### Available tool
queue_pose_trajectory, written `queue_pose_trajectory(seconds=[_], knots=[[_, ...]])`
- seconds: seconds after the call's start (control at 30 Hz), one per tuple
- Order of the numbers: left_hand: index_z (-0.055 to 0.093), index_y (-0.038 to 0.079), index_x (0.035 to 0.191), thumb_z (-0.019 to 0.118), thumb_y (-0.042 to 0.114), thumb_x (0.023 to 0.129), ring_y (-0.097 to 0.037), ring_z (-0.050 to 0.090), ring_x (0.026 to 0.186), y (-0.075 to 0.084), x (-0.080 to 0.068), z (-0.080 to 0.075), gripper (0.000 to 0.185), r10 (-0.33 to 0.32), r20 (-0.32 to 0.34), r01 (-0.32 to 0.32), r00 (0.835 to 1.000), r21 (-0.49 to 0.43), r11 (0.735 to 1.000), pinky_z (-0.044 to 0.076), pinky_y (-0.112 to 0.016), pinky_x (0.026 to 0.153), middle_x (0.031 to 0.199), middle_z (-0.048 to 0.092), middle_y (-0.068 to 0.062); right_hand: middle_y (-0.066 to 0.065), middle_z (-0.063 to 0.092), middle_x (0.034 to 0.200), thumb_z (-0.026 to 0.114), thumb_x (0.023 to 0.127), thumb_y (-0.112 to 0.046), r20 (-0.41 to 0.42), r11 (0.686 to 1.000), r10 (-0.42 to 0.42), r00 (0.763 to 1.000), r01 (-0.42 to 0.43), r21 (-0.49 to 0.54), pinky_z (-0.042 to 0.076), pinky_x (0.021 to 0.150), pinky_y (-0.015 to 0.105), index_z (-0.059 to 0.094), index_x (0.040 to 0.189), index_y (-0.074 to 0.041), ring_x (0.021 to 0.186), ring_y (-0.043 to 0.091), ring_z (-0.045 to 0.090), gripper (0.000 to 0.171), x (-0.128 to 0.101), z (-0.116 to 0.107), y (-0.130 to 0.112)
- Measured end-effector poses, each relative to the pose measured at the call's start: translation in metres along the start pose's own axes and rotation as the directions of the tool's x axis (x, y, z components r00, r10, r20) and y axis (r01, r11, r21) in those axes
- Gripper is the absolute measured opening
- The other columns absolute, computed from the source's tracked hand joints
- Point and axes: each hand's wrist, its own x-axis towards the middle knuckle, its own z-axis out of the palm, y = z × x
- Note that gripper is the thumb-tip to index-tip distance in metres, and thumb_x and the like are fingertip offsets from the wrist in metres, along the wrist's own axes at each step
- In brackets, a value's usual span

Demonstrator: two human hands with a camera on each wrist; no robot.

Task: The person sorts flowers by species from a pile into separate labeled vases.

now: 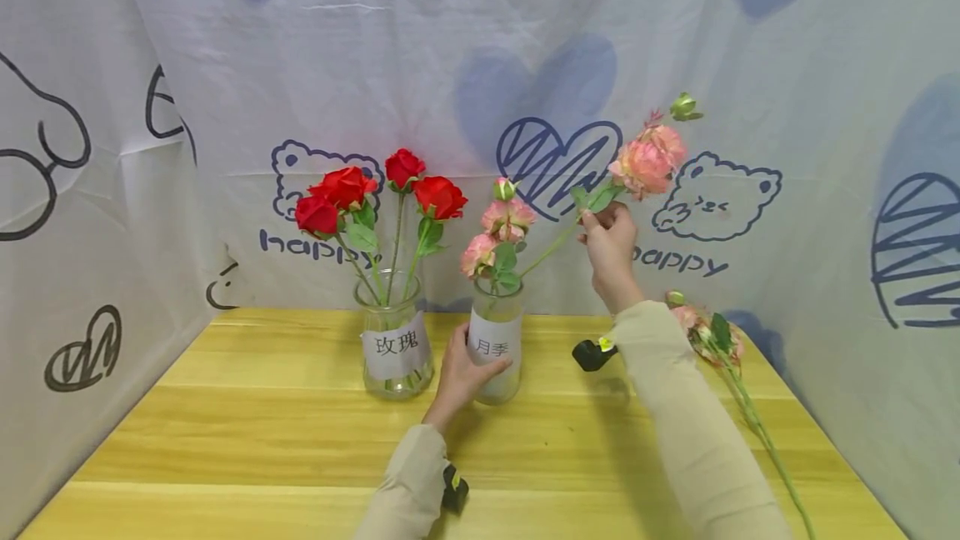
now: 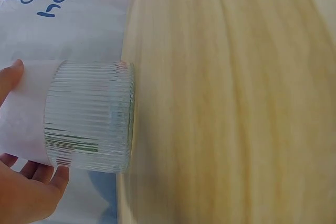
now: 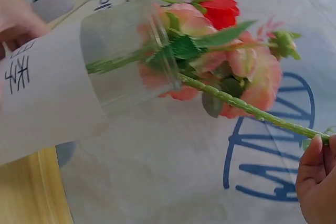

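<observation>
My left hand [image 1: 457, 373] grips a clear glass vase [image 1: 497, 386] with a white label, which stands upright on the table. Ribbed glass shows below the label [image 2: 26, 111] in the left wrist view. Between the thumb and fingers of my right hand [image 1: 611, 247] is the stem of a pink flower [image 1: 647, 163], its bloom tilted up and to the right. That stem [image 3: 252, 109] slants down to the vase's mouth; how far its lower end reaches inside I cannot tell. Another pink flower [image 1: 508, 222] stands in the same vase.
Left of it, a wider labelled glass vase [image 1: 397, 386] holds several red roses [image 1: 441, 197]. A further pink flower [image 1: 723, 340] lies along the table's right side, partly behind my right sleeve. A patterned cloth [image 1: 420, 65] hangs behind the wooden table [image 1: 247, 440].
</observation>
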Motion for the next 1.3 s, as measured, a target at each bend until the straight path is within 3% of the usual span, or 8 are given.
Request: queue_pose_trajectory(seconds=[0.13, 0.3, 0.5, 0.63, 0.8, 1.1, 1.3], knots=[[0.041, -0.003, 0.135, 0.084, 0.019, 0.074, -0.035, 0.053, 0.106, 0.000, 0.000, 0.000, 0.078, -0.001, -0.001, 0.001, 1.000, 0.004, 1.000, 0.046, -0.051, 0.091, 0.120, 0.052, -0.020, 0.009, 0.058, 0.095, 0.056, 0.096, -0.001, 0.076, 0.990, -0.081, 0.994, 0.089, -0.106, 0.049, 0.060, 0.017, 0.051, 0.118, 0.006, 0.078, 0.013, 0.054, 0.024, -0.007, 0.010, -0.002], [0.041, -0.003, 0.135, 0.084, 0.020, 0.074, -0.035, 0.054, 0.105, 0.000, 0.000, 0.000, 0.078, -0.003, -0.001, 0.003, 1.000, 0.011, 1.000, 0.046, -0.051, 0.090, 0.119, 0.053, -0.020, 0.012, 0.057, 0.098, 0.057, 0.096, -0.003, 0.162, 0.958, -0.143, 0.976, 0.178, -0.226, 0.051, 0.061, 0.020, 0.052, 0.118, 0.006, 0.073, 0.012, 0.052, 0.024, -0.017, 0.019, -0.001], [0.042, -0.002, 0.135, 0.084, 0.020, 0.074, -0.034, 0.054, 0.105, 0.000, -0.001, -0.001, 0.077, 0.000, 0.011, 0.000, 1.000, 0.003, 1.000, 0.046, -0.051, 0.089, 0.119, 0.053, -0.019, 0.020, 0.061, 0.102, 0.060, 0.093, -0.002, 0.229, 0.911, -0.224, 0.947, 0.287, -0.295, 0.052, 0.058, 0.017, 0.056, 0.115, 0.007, 0.087, 0.022, 0.058, 0.024, -0.024, 0.027, 0.002], [0.042, -0.002, 0.135, 0.083, 0.022, 0.075, -0.034, 0.054, 0.104, -0.001, 0.000, 0.000, 0.077, 0.002, 0.013, -0.002, 1.000, 0.010, 1.000, 0.047, -0.050, 0.088, 0.118, 0.053, -0.018, 0.023, 0.062, 0.102, 0.060, 0.091, 0.001, 0.265, 0.895, -0.259, 0.929, 0.334, -0.296, 0.057, 0.061, 0.027, 0.057, 0.113, 0.010, 0.093, 0.029, 0.060, 0.024, -0.025, 0.031, 0.003], [0.042, -0.003, 0.134, 0.084, 0.024, 0.075, -0.033, 0.054, 0.104, -0.002, 0.001, -0.001, 0.077, 0.003, 0.005, -0.003, 1.000, 0.031, 1.000, 0.047, -0.050, 0.088, 0.118, 0.053, -0.018, 0.023, 0.062, 0.104, 0.061, 0.091, 0.001, 0.301, 0.889, -0.256, 0.918, 0.346, -0.300, 0.058, 0.068, 0.041, 0.057, 0.113, 0.010, 0.095, 0.031, 0.060, 0.024, -0.024, 0.034, 0.006], [0.043, -0.004, 0.134, 0.085, 0.022, 0.074, -0.035, 0.054, 0.105, -0.002, 0.001, -0.002, 0.078, 0.000, -0.008, 0.000, 1.000, 0.026, 1.000, 0.046, -0.051, 0.090, 0.119, 0.053, -0.020, 0.023, 0.063, 0.106, 0.062, 0.090, 0.002, 0.343, 0.883, -0.229, 0.911, 0.343, -0.322, 0.055, 0.060, 0.021, 0.057, 0.114, 0.011, 0.094, 0.031, 0.060, 0.026, -0.024, 0.031, 0.011], [0.043, -0.004, 0.133, 0.084, 0.022, 0.074, -0.035, 0.054, 0.105, 0.000, 0.000, -0.001, 0.077, 0.000, -0.004, 0.000, 1.000, 0.017, 1.000, 0.047, -0.051, 0.090, 0.119, 0.053, -0.020, 0.024, 0.064, 0.104, 0.053, 0.092, 0.006, 0.428, 0.839, -0.225, 0.875, 0.398, -0.371, 0.058, 0.065, 0.030, 0.060, 0.112, 0.011, 0.092, 0.033, 0.062, 0.022, -0.027, 0.019, 0.020]])
